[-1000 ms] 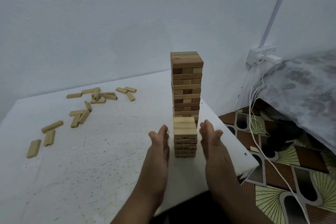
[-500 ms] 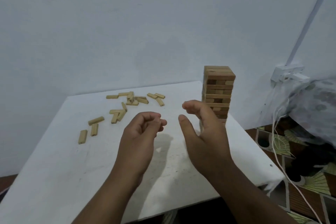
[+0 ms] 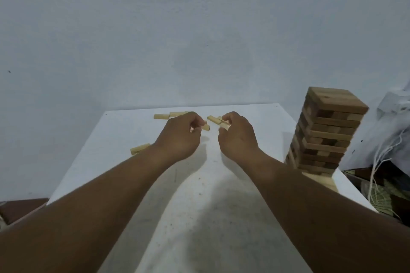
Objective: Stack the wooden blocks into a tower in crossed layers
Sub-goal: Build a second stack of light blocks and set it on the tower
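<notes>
Wooden blocks (image 3: 214,119) at both curled grips, left hand (image 3: 179,135) and right hand (image 3: 236,137), each seemingly pinching one.

Both arms reach forward, left hand (image 3: 179,134) and right hand (image 3: 236,135) with fingers curled.

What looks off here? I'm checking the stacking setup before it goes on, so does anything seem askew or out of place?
The tower stands at the table's right edge, its layers slightly uneven. A pale shorter stack sits at its foot. Loose blocks lie scattered at the far side, where both hands reach. Nothing looks damaged.
</notes>
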`<state>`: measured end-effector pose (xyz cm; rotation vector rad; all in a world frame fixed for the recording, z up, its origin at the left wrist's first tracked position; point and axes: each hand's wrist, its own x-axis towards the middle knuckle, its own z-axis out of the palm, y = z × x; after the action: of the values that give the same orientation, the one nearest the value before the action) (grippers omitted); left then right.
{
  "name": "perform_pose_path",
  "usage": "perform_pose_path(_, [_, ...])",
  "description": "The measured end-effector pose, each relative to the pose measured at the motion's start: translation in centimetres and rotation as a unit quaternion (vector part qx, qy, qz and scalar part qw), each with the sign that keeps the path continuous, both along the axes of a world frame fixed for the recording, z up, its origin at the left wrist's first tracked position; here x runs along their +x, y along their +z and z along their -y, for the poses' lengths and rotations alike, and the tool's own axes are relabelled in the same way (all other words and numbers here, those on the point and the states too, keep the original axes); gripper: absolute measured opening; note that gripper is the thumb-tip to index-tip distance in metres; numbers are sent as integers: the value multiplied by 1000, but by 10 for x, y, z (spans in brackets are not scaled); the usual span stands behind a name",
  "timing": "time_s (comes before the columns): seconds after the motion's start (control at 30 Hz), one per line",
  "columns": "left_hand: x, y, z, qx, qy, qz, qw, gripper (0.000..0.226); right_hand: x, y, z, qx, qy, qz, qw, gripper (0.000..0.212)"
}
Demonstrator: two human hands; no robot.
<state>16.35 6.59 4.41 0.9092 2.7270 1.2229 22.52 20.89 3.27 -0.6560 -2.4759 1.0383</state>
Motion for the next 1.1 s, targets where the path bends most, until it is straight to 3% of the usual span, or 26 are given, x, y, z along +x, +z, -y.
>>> perform_pose_path(0.1, [-44,-20,-21,-113,-46,-49,991,24,-34,-13,-22,49,-23,105,993,42])
perform_pose_path(0.27, [-79,-32,-63,-233,-95,-114,961,43,-70,-29,-47,70,-33,168,983,45])
perform_pose_path(0.47, [-94,-43,-101,-321,-97,-123,934,29,-76,-32,-58,232,-22,221,947,8])
perform_pose_path(0.63, [-83,-43,-107,-320,-92,-193,923,28,-67,-12,-56,257,-23,238,936,27])
perform_pose_path(0.77, [-60,-46,-98,-332,-94,-277,897,18,-51,1,-47,253,-2,263,931,29])
perform_pose_path(0.9, [-36,-41,-78,-347,-69,-301,886,19,-30,2,-33,249,-3,272,930,29])
perform_pose_path(1.0, [-13,-35,-56,-333,-40,-289,897,18,-8,-2,-16,235,7,262,936,27])
perform_pose_path(1.1, [15,-38,-29,-260,-25,-240,935,22,21,-5,7,227,38,248,941,14])
